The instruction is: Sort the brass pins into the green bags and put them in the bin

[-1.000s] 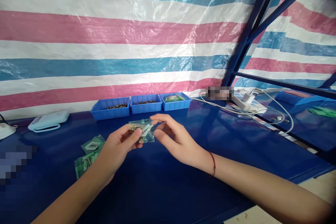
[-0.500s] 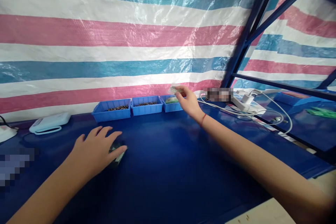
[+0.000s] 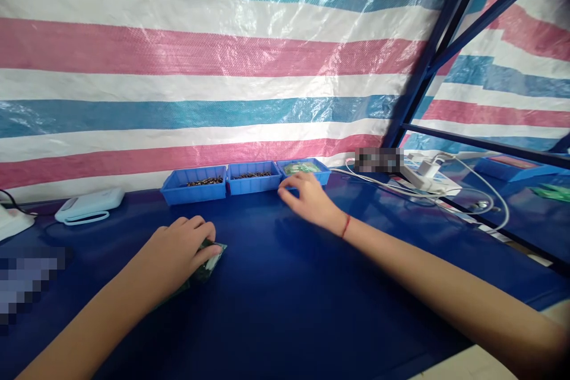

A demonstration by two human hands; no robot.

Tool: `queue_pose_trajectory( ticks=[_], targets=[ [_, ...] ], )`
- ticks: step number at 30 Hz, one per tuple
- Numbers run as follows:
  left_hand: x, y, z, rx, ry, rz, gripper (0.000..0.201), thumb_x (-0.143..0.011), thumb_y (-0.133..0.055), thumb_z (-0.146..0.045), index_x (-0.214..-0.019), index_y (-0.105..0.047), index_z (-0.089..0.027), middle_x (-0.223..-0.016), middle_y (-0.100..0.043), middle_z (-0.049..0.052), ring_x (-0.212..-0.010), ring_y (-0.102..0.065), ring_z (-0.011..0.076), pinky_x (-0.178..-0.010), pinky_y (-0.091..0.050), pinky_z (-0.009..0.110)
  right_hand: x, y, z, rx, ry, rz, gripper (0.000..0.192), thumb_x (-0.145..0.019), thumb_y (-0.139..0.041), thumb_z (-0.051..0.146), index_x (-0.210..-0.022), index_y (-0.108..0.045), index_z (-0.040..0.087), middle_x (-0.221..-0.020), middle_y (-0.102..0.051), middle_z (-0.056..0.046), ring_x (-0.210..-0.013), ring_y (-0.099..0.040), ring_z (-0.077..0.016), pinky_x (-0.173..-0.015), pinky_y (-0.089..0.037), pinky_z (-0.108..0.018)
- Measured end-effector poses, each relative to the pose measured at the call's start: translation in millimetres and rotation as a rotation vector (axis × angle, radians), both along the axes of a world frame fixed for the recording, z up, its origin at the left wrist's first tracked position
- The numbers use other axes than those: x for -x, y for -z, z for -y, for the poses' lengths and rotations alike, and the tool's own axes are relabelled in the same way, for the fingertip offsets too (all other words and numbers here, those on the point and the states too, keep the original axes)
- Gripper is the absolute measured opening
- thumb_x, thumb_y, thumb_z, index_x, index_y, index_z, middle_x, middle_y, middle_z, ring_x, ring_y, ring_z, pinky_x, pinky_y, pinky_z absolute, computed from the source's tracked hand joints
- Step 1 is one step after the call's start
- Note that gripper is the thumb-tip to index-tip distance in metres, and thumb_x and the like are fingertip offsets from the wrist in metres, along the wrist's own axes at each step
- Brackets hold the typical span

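Resting palm-down on a dark blue table [image 3: 285, 303], the person's left hand [image 3: 178, 258] is covering a small clear plastic packet [image 3: 209, 261] with green print, fingers curled over it and pressing it flat near the table's left-centre; only the packet's right corner is peeking out past the fingertips. The right hand [image 3: 309, 199] is reaching forward with a thin red string around its wrist, fingers loosely spread and grasping nothing, hovering just in front of the rightmost blue bin [image 3: 305, 171]. That bin is holding green packets. Two more blue bins are sitting in a row to its left, touching side by side: the middle bin [image 3: 253, 178] and the left bin [image 3: 193, 185], both holding small dark parts too tiny to make out. A white device [image 3: 89, 206] is lying at the far left of the table. White cables [image 3: 449, 187] are trailing across the right side. A striped tarp [image 3: 214, 59] in pink, white and blue is hanging behind everything.
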State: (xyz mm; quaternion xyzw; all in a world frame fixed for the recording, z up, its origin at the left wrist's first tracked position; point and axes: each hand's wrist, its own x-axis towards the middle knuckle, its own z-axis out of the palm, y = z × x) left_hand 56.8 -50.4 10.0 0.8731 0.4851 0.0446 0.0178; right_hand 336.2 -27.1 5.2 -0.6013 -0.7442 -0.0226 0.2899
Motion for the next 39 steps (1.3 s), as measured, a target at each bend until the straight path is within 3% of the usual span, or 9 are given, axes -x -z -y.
queue_pose_trajectory(
  ticks=[5, 8, 14, 19, 23, 27, 31, 35, 39],
  targets=[
    [-28.9, -1.6, 12.2, 0.136, -0.028, 0.386, 0.028, -0.092, -0.038, -0.046, -0.079, -0.047, -0.023, -0.066, -0.053, -0.004, -0.059, -0.051, 0.0166, -0.058, -0.036, 0.027, 41.4, 10.8, 55.3, 0.181, -0.39, -0.242, 0.038, -0.078, -0.067, 0.048, -0.104, -0.063, 0.02, -0.098, -0.068, -0.006, -0.093, -0.058, -0.0219, -0.083, -0.045, -0.036],
    [-42.6, 5.1, 19.2, 0.228, -0.052, 0.695, 0.029, -0.09, -0.042, -0.051, -0.082, -0.046, -0.023, -0.065, -0.049, -0.005, -0.059, -0.049, 0.0153, -0.056, -0.038, 0.025, 51.1, 14.0, 69.9, 0.311, -0.519, -0.502, 0.024, -0.079, -0.069, 0.039, -0.092, -0.063, 0.02, -0.09, -0.067, -0.001, -0.081, -0.06, -0.0163, -0.075, -0.046, -0.029],
    [-50.2, 8.5, 20.8, 0.542, 0.039, 0.923, 0.029, -0.085, -0.056, -0.046, -0.1, -0.058, -0.021, -0.083, -0.064, 0.0, -0.076, -0.061, 0.0179, -0.07, -0.047, 0.028, 44.0, 11.3, 71.8, 0.371, -0.495, -0.749, 0.008, -0.082, -0.058, 0.017, -0.075, -0.062, 0.017, -0.071, -0.059, 0.003, -0.065, -0.052, -0.0108, -0.06, -0.041, -0.024],
    [-55.4, 9.2, 25.2, 0.507, -0.013, 0.959, 0.025, -0.084, -0.059, -0.044, -0.085, -0.065, -0.02, -0.075, -0.064, -0.001, -0.073, -0.061, 0.0173, -0.07, -0.048, 0.029, 41.2, 9.9, 74.0, 0.392, -0.536, -0.824, 0.013, -0.079, -0.066, 0.024, -0.089, -0.061, 0.018, -0.082, -0.063, 0.0, -0.072, -0.056, -0.0128, -0.064, -0.044, -0.026],
    [-59.7, 11.7, 29.1, 0.637, -0.041, 1.076, 0.029, -0.082, -0.062, -0.047, -0.092, -0.066, -0.02, -0.081, -0.065, 0.001, -0.079, -0.062, 0.0182, -0.076, -0.052, 0.031, 41.5, 11.9, 74.8, 0.315, -0.518, -0.815, 0.008, -0.08, -0.065, 0.023, -0.08, -0.058, 0.018, -0.073, -0.061, 0.001, -0.064, -0.053, -0.0114, -0.06, -0.043, -0.026],
    [-63.1, 12.0, 29.2, 0.857, -0.152, 1.298, 0.055, -0.083, -0.051, -0.063, -0.12, -0.056, -0.023, -0.109, -0.064, 0.008, -0.094, -0.064, 0.0224, -0.081, -0.054, 0.038, 36.1, 10.0, 74.2, 0.038, -0.445, -0.676, 0.008, -0.079, -0.061, 0.013, -0.074, -0.059, 0.019, -0.07, -0.058, 0.001, -0.063, -0.052, -0.0115, -0.059, -0.043, -0.025],
    [-65.3, 10.9, 29.7, 1.104, -0.212, 1.285, 0.057, -0.084, -0.045, -0.066, -0.101, -0.064, -0.015, -0.094, -0.066, 0.01, -0.076, -0.064, 0.0192, -0.07, -0.055, 0.033, 28.5, 4.7, 74.9, -0.23, -0.542, -0.399, 0.012, -0.081, -0.058, 0.01, -0.083, -0.064, 0.019, -0.085, -0.062, -0.004, -0.08, -0.056, -0.0151, -0.074, -0.047, -0.03],
    [-64.1, 10.9, 30.5, 0.977, -0.153, 1.283, 0.031, -0.082, -0.064, -0.047, -0.097, -0.064, -0.019, -0.086, -0.062, 0.002, -0.08, -0.06, 0.0144, -0.073, -0.052, 0.025, 27.8, 2.7, 78.0, -0.251, -0.608, -0.289, 0.02, -0.085, -0.052, 0.009, -0.09, -0.067, 0.021, -0.1, -0.059, -0.006, -0.091, -0.054, -0.0175, -0.08, -0.047, -0.033],
    [-59.3, 12.7, 26.3, 0.688, -0.209, 1.23, 0.028, -0.082, -0.064, -0.045, -0.093, -0.062, -0.02, -0.083, -0.062, 0.0, -0.075, -0.059, 0.0139, -0.073, -0.052, 0.027, 32.6, 3.4, 80.6, -0.007, -0.484, -0.633, 0.018, -0.092, -0.046, 0.023, -0.105, -0.058, 0.02, -0.087, -0.058, -0.004, -0.074, -0.055, -0.0138, -0.066, -0.047, -0.028]
  ],
)
